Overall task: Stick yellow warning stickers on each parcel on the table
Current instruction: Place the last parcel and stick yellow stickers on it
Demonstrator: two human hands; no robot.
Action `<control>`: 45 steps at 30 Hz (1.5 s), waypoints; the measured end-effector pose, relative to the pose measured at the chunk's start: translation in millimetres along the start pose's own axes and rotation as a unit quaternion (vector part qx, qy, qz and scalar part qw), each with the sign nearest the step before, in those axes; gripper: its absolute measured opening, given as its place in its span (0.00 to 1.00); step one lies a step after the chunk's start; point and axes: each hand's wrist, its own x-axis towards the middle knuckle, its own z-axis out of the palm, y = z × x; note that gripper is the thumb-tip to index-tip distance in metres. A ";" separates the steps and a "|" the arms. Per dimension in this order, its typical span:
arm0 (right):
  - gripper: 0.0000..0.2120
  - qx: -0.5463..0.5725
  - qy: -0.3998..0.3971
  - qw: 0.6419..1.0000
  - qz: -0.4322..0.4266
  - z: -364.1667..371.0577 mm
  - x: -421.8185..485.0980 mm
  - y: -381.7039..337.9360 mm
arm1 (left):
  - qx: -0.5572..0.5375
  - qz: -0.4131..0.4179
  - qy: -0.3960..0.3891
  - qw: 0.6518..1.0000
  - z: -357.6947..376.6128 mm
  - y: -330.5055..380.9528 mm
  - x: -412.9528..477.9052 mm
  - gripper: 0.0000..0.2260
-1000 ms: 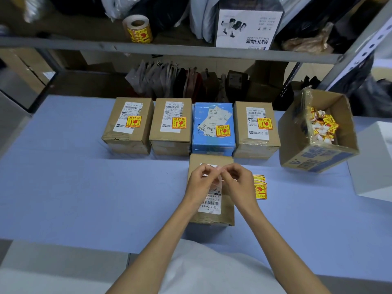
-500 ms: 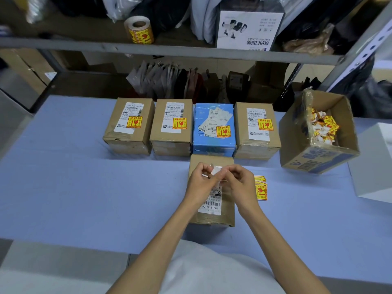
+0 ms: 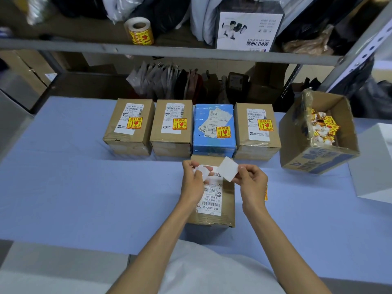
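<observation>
Your left grip [image 3: 192, 183] pinches a curled white piece [image 3: 201, 171] and your right grip [image 3: 252, 183] pinches a flat white square [image 3: 228, 171] by its near corner. Both are held above the far end of the parcel [image 3: 224, 200] that has no warning mark, which lies on the counter [image 3: 84, 187] right in front of you. Only pale faces show, so I cannot tell which piece is the sticker and which the backing, nor whether they have fully parted. Hold the sticky one by its very edge so the glue stays clean. Copy the row of four parcels [image 3: 172, 143] behind, where each of the yellow stickers [image 3: 179, 124] sits at a lower corner of the shipping label [image 3: 210, 196]. Yours should likely land the same way, clear of the barcode. Set one edge down first, then smooth across with flat fingers to avoid creases. The waste piece probably belongs in the open box [image 3: 301, 158] on your right, among the scraps there.
</observation>
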 end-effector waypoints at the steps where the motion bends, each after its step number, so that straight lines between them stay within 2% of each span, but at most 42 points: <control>1: 0.05 -0.002 -0.001 1.000 0.001 0.6 0.0 0.5 | 0.004 0.009 0.012 1.000 -0.3 0.9 -0.2 0.06; 3: 0.05 -0.008 -0.002 1.000 0.000 2.1 -0.1 1.2 | 0.011 0.017 0.033 0.999 -1.4 2.7 -1.9 0.07; 7: 0.06 -0.021 -0.004 1.000 -0.006 4.9 -0.5 0.7 | 0.059 0.052 0.068 0.995 -3.2 9.0 -7.2 0.18; 9: 0.06 -0.027 -0.001 1.000 -0.007 6.3 -0.8 0.7 | 0.103 0.076 0.079 0.989 -2.5 9.0 -6.6 0.18; 12: 0.05 -0.060 0.012 0.998 -0.029 7.5 -0.5 1.7 | 0.164 0.110 0.034 0.980 0.7 5.8 -7.5 0.09; 16: 0.03 -0.082 0.019 0.996 -0.037 6.4 -1.7 2.8 | 0.252 0.146 -0.027 0.956 3.3 5.3 -14.1 0.20; 17: 0.04 -0.078 0.016 0.996 -0.034 6.6 -2.9 2.6 | 0.268 0.163 -0.028 0.949 4.1 5.8 -15.4 0.19; 20: 0.05 -0.072 0.009 0.997 -0.035 8.9 -6.3 2.2 | 0.302 0.228 0.003 0.926 7.1 11.8 -21.3 0.04; 24: 0.06 -0.065 0.002 0.998 -0.025 10.1 -8.2 2.9 | 0.355 0.310 0.050 0.881 8.7 9.6 -21.5 0.11; 32: 0.04 -0.061 0.002 0.998 -0.012 10.6 -12.0 5.3 | 0.434 0.351 0.016 0.830 8.8 9.2 -19.7 0.07; 34: 0.04 -0.057 -0.003 0.998 -0.015 11.2 -13.8 4.0 | 0.427 0.334 0.023 0.840 9.3 8.0 -19.4 0.03; 39: 0.03 0.015 -0.017 1.000 -0.006 10.6 -17.7 0.9 | 0.325 0.277 0.023 0.904 7.7 6.5 -17.0 0.03; 42: 0.07 0.084 0.007 0.996 0.017 6.9 -14.9 -1.6 | 0.227 0.217 0.013 0.949 7.0 9.1 -17.4 0.03; 45: 0.06 0.001 -0.011 1.000 0.028 0.6 -5.4 0.9 | 0.086 0.123 -0.025 0.988 0.5 9.5 -14.1 0.02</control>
